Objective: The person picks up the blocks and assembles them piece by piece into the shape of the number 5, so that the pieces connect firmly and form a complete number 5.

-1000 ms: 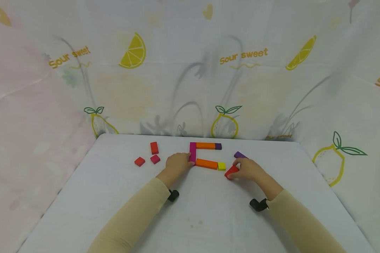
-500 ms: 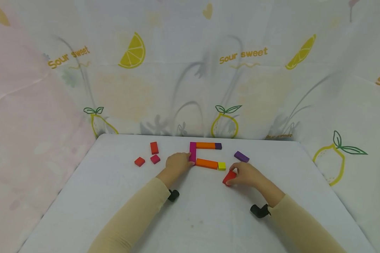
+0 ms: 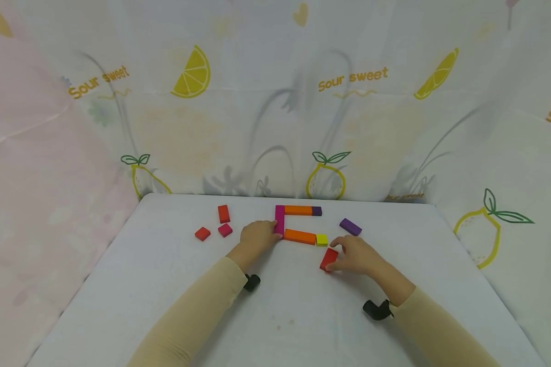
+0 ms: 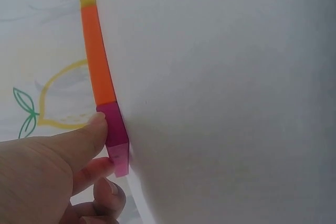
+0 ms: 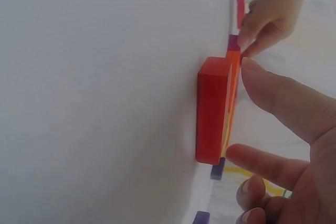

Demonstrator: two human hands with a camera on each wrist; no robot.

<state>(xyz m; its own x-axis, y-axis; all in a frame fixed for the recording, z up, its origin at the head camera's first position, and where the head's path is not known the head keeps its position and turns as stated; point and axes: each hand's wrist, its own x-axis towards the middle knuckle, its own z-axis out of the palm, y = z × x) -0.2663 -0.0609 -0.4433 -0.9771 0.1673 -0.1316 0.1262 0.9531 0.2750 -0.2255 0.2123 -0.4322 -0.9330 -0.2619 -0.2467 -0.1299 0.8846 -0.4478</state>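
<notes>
My left hand holds the magenta block with thumb and index finger, also seen in the left wrist view. From that block two orange blocks run right: the far orange block ends at a small dark purple block, the near orange block at a yellow block. A red rectangular block lies just below and right of the yellow one. Around it my right hand hovers, thumb and index finger spread apart; in the right wrist view both fingertips stand off its sides.
On the white table, a purple block lies beyond my right hand. To the left sit a red-orange block, a red block and a pinkish-red block. A lemon-print cloth hangs behind the table.
My right hand has brought the red block left and nearer to me, turned it more upright in view, and loosened its fingers from it. The left hand stays on the magenta block.
</notes>
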